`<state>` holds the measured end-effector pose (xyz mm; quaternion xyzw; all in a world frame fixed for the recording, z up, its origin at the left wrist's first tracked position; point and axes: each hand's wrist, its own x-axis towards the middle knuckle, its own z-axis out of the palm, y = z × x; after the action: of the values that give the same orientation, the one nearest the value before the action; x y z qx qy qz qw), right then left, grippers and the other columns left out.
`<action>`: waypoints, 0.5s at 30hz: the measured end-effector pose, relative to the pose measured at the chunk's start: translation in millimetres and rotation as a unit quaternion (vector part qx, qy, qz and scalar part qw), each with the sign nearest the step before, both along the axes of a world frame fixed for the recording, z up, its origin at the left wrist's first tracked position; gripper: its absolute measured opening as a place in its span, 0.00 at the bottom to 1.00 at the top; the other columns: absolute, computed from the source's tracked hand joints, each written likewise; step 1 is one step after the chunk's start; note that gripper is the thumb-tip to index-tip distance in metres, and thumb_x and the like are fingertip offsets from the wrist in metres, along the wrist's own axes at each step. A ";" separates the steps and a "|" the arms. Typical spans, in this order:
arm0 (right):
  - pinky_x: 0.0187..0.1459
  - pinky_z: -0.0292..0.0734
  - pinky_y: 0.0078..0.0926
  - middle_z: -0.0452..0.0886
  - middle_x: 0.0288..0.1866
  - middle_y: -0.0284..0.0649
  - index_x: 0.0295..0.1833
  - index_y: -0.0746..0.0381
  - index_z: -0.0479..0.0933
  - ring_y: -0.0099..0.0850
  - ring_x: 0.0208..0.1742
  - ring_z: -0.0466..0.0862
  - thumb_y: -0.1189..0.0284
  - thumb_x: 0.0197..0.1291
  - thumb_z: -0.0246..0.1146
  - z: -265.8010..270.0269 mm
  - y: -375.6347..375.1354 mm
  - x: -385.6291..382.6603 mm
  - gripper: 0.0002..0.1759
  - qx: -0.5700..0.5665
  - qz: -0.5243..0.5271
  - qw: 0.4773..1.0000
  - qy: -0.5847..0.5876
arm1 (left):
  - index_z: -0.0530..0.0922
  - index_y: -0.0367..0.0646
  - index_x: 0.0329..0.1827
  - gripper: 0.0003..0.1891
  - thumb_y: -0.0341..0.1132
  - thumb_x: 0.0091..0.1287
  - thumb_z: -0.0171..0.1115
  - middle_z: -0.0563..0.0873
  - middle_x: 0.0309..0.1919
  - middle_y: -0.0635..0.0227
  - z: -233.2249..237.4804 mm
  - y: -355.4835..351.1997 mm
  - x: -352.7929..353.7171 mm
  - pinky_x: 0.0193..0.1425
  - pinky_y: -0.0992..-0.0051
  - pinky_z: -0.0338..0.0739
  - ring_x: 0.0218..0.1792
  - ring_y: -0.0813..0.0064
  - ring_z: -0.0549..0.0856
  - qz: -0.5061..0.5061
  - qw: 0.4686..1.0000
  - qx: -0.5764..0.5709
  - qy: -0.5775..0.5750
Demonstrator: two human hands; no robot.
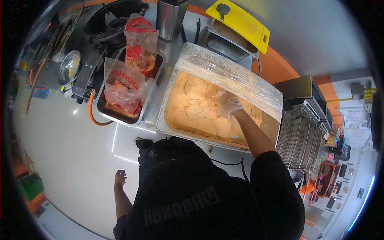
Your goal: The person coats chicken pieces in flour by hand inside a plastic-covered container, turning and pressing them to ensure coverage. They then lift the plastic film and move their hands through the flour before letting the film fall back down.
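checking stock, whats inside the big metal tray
Tan flour-like powder fills the tray, gloved right hand pressed into it. Cling film covers its far end; the bottom is hidden.

Counted two hands: right hand (pixel 230 105) gloved, left hand (pixel 120 178) bare, so one glove was worn.
Flour tray (pixel 192 138): one, stood at counter's near edge.
Cling film (pixel 236 76): one sheet, lay over tray's far edge.
Smaller metal pan (pixel 114 119): one, sat toward counter's left edge.
Plastic bags in that pan were two: near bag (pixel 122 86), far bag (pixel 140 44).
Yellow cutting board (pixel 240 22): one, was at far edge.
Steel canister (pixel 171 18): one.
Round metal bowl (pixel 69 66): one.
Orange hose (pixel 94 116): one.
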<state>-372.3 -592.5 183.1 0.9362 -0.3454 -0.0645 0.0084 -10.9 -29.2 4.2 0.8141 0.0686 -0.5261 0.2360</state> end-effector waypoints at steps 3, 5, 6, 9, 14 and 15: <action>0.45 0.71 0.38 0.75 0.39 0.55 0.53 0.68 0.70 0.47 0.41 0.77 0.73 0.55 0.50 52.5 8.3 -0.4 0.19 -0.004 -0.088 0.996 0.022 | 0.69 0.48 0.49 0.16 0.44 0.60 0.54 0.79 0.34 0.65 10.5 4.5 -6.2 0.24 0.72 0.69 0.29 0.73 0.77 -0.020 1.000 0.004 -0.019; 0.53 0.67 0.39 0.72 0.50 0.56 0.53 0.70 0.68 0.46 0.50 0.73 0.75 0.53 0.51 64.6 8.1 -2.1 0.21 0.090 -0.142 0.974 0.151 | 0.69 0.48 0.49 0.16 0.44 0.61 0.53 0.79 0.35 0.65 8.4 9.4 -8.5 0.26 0.70 0.70 0.29 0.72 0.77 -0.011 1.000 0.020 -0.004; 0.51 0.68 0.38 0.72 0.48 0.56 0.52 0.70 0.69 0.46 0.48 0.74 0.74 0.53 0.51 54.8 7.4 -7.6 0.20 0.023 -0.115 0.989 0.092 | 0.69 0.48 0.49 0.16 0.44 0.61 0.53 0.79 0.35 0.65 6.6 14.1 -9.9 0.26 0.70 0.70 0.29 0.72 0.77 -0.008 1.000 0.020 -0.003; 0.43 0.71 0.37 0.74 0.41 0.53 0.50 0.71 0.70 0.44 0.42 0.75 0.74 0.54 0.52 8.6 4.2 -29.7 0.17 -0.174 -0.029 0.980 -0.092 | 0.69 0.48 0.49 0.16 0.44 0.62 0.52 0.79 0.35 0.65 0.3 24.5 -11.3 0.26 0.70 0.70 0.30 0.72 0.77 0.013 1.000 0.017 0.004; 0.38 0.70 0.37 0.74 0.35 0.49 0.42 0.67 0.72 0.45 0.38 0.74 0.78 0.51 0.52 -47.5 7.1 -68.6 0.12 -0.056 -0.034 0.950 -0.305 | 0.69 0.48 0.50 0.16 0.43 0.62 0.52 0.79 0.34 0.66 -0.3 30.6 -6.0 0.25 0.70 0.70 0.30 0.72 0.77 0.011 1.000 0.013 0.015; 0.39 0.69 0.36 0.74 0.34 0.47 0.40 0.66 0.71 0.43 0.39 0.74 0.78 0.51 0.52 -28.1 14.0 -66.9 0.09 -0.072 -0.029 0.957 -0.280 | 0.69 0.48 0.50 0.16 0.43 0.62 0.52 0.79 0.34 0.66 0.1 29.1 -6.2 0.25 0.70 0.70 0.30 0.72 0.77 0.012 1.000 0.013 0.015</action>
<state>-439.2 -578.6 155.0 0.9033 -0.3645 0.2250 -0.0230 -17.2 -0.1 4.3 0.8080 0.0885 -0.5349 0.2306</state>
